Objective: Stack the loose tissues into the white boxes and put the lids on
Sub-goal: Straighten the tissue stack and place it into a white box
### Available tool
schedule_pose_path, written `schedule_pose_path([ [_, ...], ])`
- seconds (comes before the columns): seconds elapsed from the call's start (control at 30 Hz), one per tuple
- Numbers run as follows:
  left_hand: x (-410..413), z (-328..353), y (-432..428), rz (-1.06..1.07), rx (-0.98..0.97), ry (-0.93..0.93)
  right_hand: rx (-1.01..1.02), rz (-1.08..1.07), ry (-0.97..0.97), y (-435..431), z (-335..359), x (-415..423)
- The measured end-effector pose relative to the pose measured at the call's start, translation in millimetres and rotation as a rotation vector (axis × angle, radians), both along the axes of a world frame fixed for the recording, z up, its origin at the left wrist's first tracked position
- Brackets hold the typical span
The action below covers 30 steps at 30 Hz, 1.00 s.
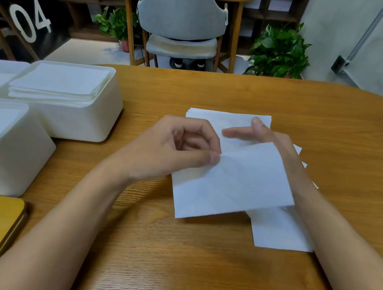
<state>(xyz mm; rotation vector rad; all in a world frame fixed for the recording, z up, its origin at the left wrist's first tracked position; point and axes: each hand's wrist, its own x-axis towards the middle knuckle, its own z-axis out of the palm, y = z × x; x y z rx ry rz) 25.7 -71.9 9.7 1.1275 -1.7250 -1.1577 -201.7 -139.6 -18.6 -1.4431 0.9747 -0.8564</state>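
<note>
Wooden table (194, 267) holds tissue-filled white boxes (86, 121) at its left, while the left hand (173, 147) pinches the edge of one tissue (233, 187) above the loose tissues (279, 231) and the right hand (267, 135) rests straight-fingered behind it.

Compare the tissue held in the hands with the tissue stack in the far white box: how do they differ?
The held tissue is one sheet; the tissue stack is many sheets. The held tissue is tilted up off the wooden table, pinched at its edge by the left hand; the tissue stack lies flat inside the far white box, untouched. Both are white and roughly square.
</note>
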Motion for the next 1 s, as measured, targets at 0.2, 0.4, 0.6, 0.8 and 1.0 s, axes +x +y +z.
schedule_pose_path([
  [0.2, -0.9, -7.0, -3.5, 0.209, -0.066, 0.003, 0.128, 0.185, -0.265, 8.1, 2.4, 0.2],
  [0.4, 3.1, -10.0, -7.6, 0.258, -0.032, -0.113, -0.072, 0.097, -0.041, 2.0, -6.2, -0.2],
  [0.6, 7.5, -7.6, -9.3, 0.316, 0.010, -0.157, -0.101, 0.016, -0.011, 3.3, -4.0, 1.7],
  [0.8, 6.6, -4.2, -6.2, 0.364, 0.050, -0.206, -0.121, -0.013, -0.024, 4.3, -3.6, 1.3],
  [1.0, 8.0, -10.4, -9.5, 0.485, 0.019, -0.277, -0.337, -0.037, 0.063, -1.8, -6.0, -0.9],
])
